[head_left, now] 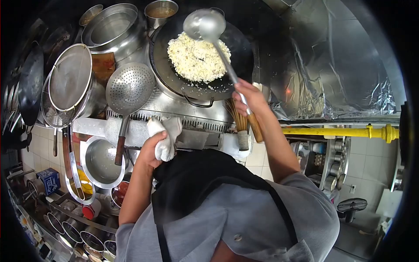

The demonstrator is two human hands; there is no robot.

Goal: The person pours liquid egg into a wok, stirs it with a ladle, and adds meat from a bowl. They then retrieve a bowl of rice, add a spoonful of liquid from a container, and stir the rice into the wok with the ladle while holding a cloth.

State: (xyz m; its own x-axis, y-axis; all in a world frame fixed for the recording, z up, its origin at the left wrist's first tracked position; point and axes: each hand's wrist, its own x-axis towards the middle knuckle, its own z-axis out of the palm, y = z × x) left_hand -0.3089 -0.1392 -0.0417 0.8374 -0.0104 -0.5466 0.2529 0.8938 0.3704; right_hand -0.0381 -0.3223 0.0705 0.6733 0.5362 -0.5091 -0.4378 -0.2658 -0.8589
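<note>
My right hand (252, 101) is closed round the handle of a steel ladle (211, 26), whose bowl is over the far side of a black wok (238, 61). Fried rice (196, 59) lies in the wok, with loose grains scattered toward its near side. Left of my body, my left hand (153, 147) grips a folded white cloth (166, 136) near the stove's front edge. The cloth is apart from the wok's near handle (198, 103).
A perforated skimmer (130, 88) and a mesh strainer (70, 77) rest at the left. A bamboo brush (242, 131) stands at the stove's front, beside a yellow pipe (336, 131). Steel bowls (161, 9) sit behind. A pot (104, 161) is lower left.
</note>
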